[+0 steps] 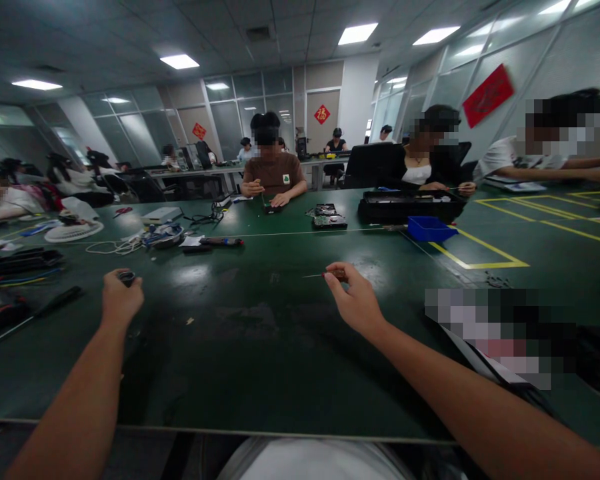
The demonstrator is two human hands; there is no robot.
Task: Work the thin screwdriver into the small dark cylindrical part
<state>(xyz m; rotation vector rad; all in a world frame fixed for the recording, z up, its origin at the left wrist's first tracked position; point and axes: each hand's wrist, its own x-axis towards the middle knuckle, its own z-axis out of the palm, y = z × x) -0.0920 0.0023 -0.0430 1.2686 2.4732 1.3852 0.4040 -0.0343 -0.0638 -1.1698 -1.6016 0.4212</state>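
My left hand (121,300) is closed around a small dark round object (127,278), raised over the left part of the green table (260,373). Most of that object is hidden by the fingers, so its kind cannot be made out. On the other side, my right hand (356,297) grips a screwdriver (336,274) by its reddish-brown handle. Its thin metal shaft points left, level above the tabletop, touching nothing. A small pale scrap (190,321) lies on the table between my forearms.
Ahead lie a dark tool with a red end (225,242), bundled cables (163,235) and opened circuit-board parts (329,217). A blue bin (431,229) stands before a long black casing (410,207). Across the table, a person in brown (275,175) handles a small dark part. A long screwdriver (55,303) lies left.
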